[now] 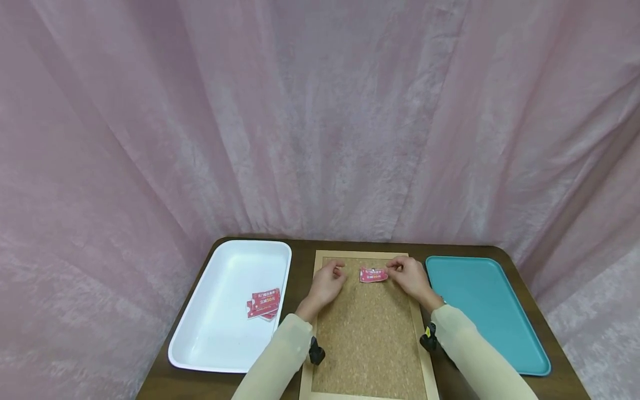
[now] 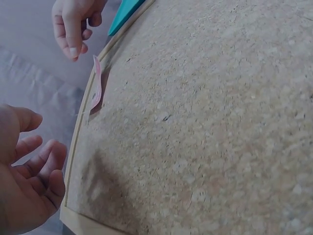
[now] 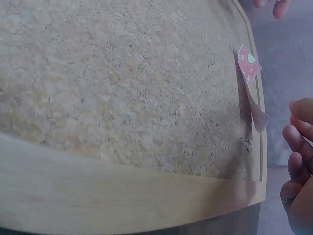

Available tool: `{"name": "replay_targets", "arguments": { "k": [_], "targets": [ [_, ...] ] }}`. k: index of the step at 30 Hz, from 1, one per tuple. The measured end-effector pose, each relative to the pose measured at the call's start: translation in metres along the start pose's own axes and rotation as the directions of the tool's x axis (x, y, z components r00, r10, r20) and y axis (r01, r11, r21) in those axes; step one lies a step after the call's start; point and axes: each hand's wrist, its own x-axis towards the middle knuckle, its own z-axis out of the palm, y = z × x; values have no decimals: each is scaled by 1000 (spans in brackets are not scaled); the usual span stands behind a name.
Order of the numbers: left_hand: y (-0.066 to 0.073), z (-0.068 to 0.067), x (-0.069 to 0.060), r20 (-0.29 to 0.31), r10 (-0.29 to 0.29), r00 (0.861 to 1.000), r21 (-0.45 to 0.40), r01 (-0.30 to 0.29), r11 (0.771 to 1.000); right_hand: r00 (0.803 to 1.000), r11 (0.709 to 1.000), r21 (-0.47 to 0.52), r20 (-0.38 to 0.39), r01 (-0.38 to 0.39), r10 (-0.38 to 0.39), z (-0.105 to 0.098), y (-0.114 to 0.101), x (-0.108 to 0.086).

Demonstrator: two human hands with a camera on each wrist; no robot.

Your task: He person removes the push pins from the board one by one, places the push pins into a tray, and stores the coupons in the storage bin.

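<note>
A red printed paper coupon [image 1: 373, 275] is on the upper part of a wood-framed cork board [image 1: 370, 333]. Its ends curl away from the cork, and a small shiny spot shows at its top edge. To the left of the coupon, my left hand [image 1: 328, 285] hovers over the board with loosely bent fingers and nothing in them. My right hand [image 1: 409, 276] is by the coupon's right end, thumb and forefinger close together. In the right wrist view a gap separates these fingers [image 3: 299, 139] from the coupon [image 3: 248, 73].
Left of the board stands a white tray [image 1: 200, 311] with several more red coupons [image 1: 265, 300] overlapping in it. A teal tray [image 1: 492, 311] lies to the right. Everything rests on a dark brown table [image 1: 300, 261], with a pink curtain [image 1: 320, 122] behind it.
</note>
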Motion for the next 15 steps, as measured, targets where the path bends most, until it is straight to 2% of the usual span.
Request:
{"name": "replay_targets", "arguments": {
  "k": [9, 15],
  "targets": [
    [-4, 7, -1, 32, -27, 999, 16, 26, 1000, 1000, 1000, 6, 7, -20, 20, 8, -1, -1],
    [-5, 10, -2, 36, -38, 999, -12, 38, 999, 999, 1000, 25, 31, -10, 9, 12, 0, -1]
  ]
}}
